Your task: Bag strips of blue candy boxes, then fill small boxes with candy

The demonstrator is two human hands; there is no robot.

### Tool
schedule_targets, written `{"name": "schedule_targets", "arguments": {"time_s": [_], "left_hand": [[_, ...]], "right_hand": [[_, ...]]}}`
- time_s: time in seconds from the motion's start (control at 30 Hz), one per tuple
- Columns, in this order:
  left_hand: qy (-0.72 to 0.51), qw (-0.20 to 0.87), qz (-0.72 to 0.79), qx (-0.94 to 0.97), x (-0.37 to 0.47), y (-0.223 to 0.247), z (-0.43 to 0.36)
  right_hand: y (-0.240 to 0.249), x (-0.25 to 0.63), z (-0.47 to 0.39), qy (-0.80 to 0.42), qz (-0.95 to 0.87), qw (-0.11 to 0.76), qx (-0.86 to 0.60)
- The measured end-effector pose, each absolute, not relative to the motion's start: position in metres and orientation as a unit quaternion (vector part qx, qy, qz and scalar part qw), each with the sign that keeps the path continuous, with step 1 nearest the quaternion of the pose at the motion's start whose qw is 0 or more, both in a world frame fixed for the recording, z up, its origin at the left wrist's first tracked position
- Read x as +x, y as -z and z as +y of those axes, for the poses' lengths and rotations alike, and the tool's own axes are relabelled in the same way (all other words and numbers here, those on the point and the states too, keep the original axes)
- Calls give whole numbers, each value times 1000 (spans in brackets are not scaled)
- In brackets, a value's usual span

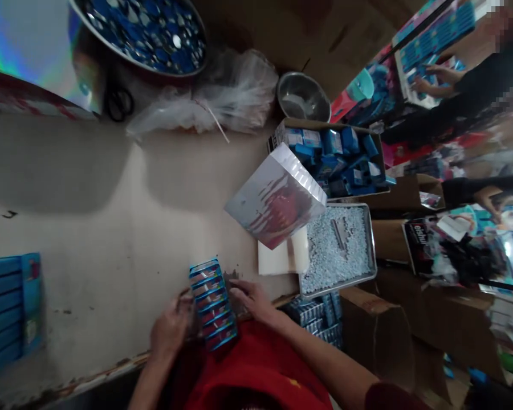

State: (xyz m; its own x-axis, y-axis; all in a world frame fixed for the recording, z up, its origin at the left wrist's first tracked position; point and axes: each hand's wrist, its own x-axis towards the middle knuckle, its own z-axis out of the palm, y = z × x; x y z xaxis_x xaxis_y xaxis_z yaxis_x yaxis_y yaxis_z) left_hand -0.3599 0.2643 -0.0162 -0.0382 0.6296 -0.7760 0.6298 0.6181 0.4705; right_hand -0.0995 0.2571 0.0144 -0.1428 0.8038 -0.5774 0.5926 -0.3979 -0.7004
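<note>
A row of small blue boxes [214,304] with dark reddish faces lies near the table's front edge, close to my body. My left hand [171,326] is at its left side; the fingers look bent, but blur and shadow hide whether they grip it. On the other side, my right hand [254,302] has its fingers stretched out toward the boxes, with nothing visible in them. A dark shadow lies between those fingertips and the row, so contact is unclear. Farther left lies a larger blue pack [6,310] with several ridges.
A white carton [277,196] stands tilted beside a metal tray [370,245] of pale beads. Behind are a box of blue packets [333,159], a steel bowl [303,97], plastic bags [235,91], scissors [118,103] and a basin of blue pieces [149,34]. Other people's arms [440,80] work at right.
</note>
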Motion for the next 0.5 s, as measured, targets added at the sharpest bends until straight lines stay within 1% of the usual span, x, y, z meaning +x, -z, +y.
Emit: {"name": "schedule_targets", "arguments": {"time_s": [0.07, 0.13, 0.17, 0.23, 0.3, 0.4, 0.47, 0.5], "left_hand": [[-147, 533, 738, 387, -365, 26, 279], [-305, 563, 689, 340, -357, 30, 294], [-350, 588, 649, 332, -349, 31, 301], [-355, 629, 593, 356, -333, 35, 308], [-331, 640, 577, 385, -319, 40, 308], [-371, 599, 605, 371, -305, 47, 292], [-402, 557, 645, 335, -299, 45, 277], [-394, 541, 677, 305, -296, 43, 270]], "right_hand": [[-11, -54, 248, -404, -625, 15, -667], [-7, -8, 236, -257, -691, -55, -674], [-4, 14, 230, -198, -708, -73, -674], [5, 52, 221, -137, -731, -85, -663], [15, 84, 215, -144, -776, -79, -609], [24, 115, 212, -106, -809, -47, -576], [27, 128, 212, -67, -807, -49, -585], [28, 132, 211, -51, -810, -54, -581]]}}
